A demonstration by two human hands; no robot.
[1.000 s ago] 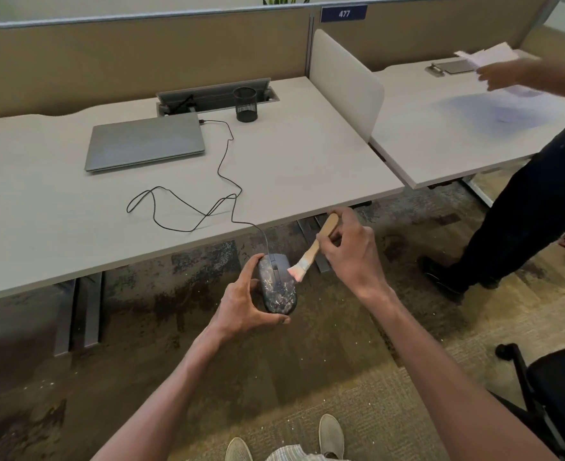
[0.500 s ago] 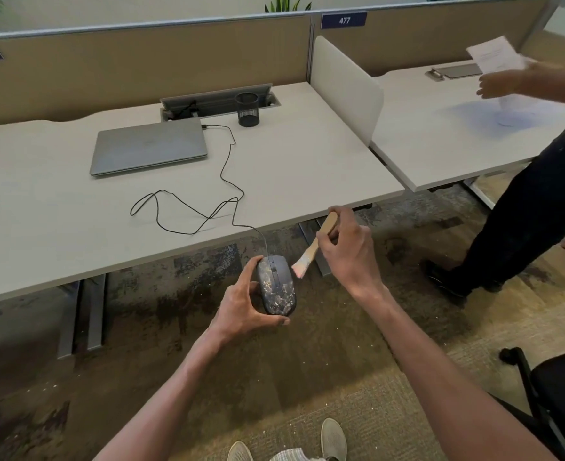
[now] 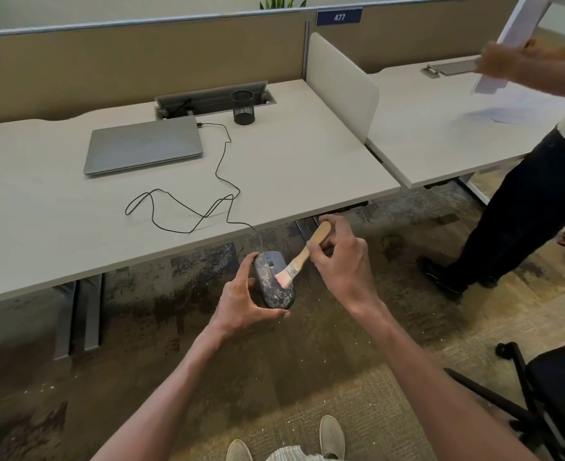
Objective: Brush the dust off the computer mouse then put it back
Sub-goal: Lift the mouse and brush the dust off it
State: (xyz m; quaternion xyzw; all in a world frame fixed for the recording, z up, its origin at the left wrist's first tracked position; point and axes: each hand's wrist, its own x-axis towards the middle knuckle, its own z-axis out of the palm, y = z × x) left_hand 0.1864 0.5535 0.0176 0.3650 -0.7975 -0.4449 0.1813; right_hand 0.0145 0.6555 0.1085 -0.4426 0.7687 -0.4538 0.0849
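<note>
Carpet [image 3: 307, 377] below, mouse [image 3: 274, 281] pointing deskward

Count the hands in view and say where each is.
3. Left hand holds the mouse below the desk edge; right hand holds the brush; a bystander's hand, top right, holds paper. Others may be hidden.

I hold the mouse [image 3: 274, 283] in my left hand [image 3: 241, 304], off the desk [image 3: 58, 221] edge, above the floor. My right hand [image 3: 342, 261] sets the brush [image 3: 302, 259] on its top. Its cable [image 3: 208, 207] runs back across the desk to the laptop [image 3: 143, 146]; a cup [image 3: 243, 107] stands right of that.
</note>
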